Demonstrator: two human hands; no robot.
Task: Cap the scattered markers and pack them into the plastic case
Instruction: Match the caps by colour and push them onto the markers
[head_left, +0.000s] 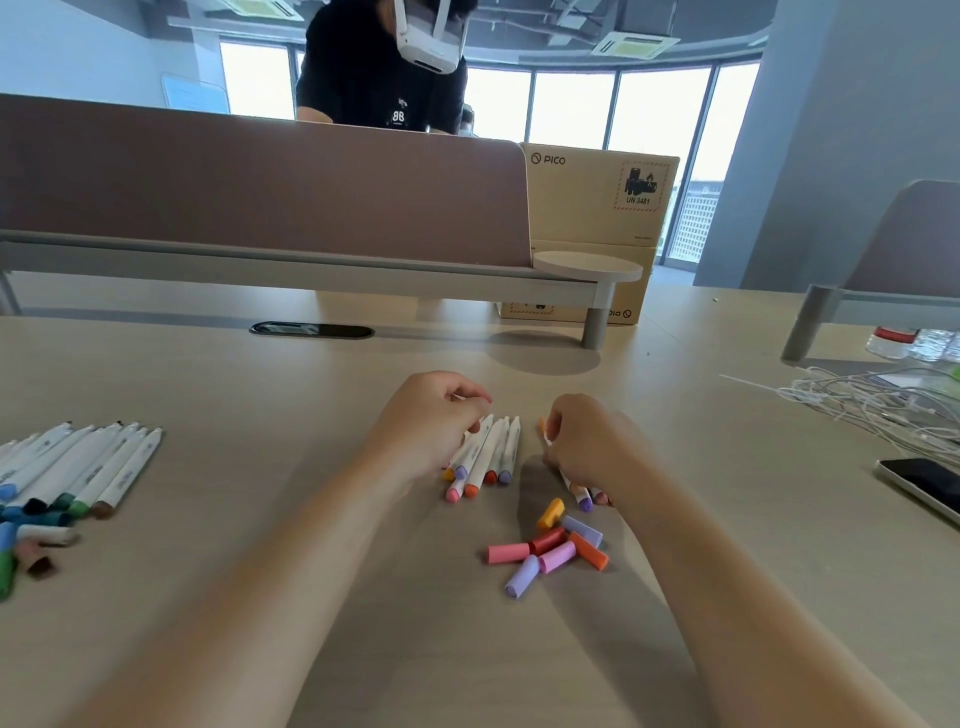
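While the left hand (426, 421) curls its fingers over a fan of white markers (488, 452), the right hand (587, 441) grips several more. Loose caps (550, 545) lie just beside them on the desk (260, 374); other markers (78, 473) rest well apart at left.

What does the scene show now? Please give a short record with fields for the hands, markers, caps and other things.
left hand: on the middle markers, fingers curled
right hand: closed around a few markers
left markers: row at the table's left edge, blue, green and brown ends
loose caps: pile near the right hand, pink, red, orange, purple, yellow
case: not in view
phone: right edge
cables: far right
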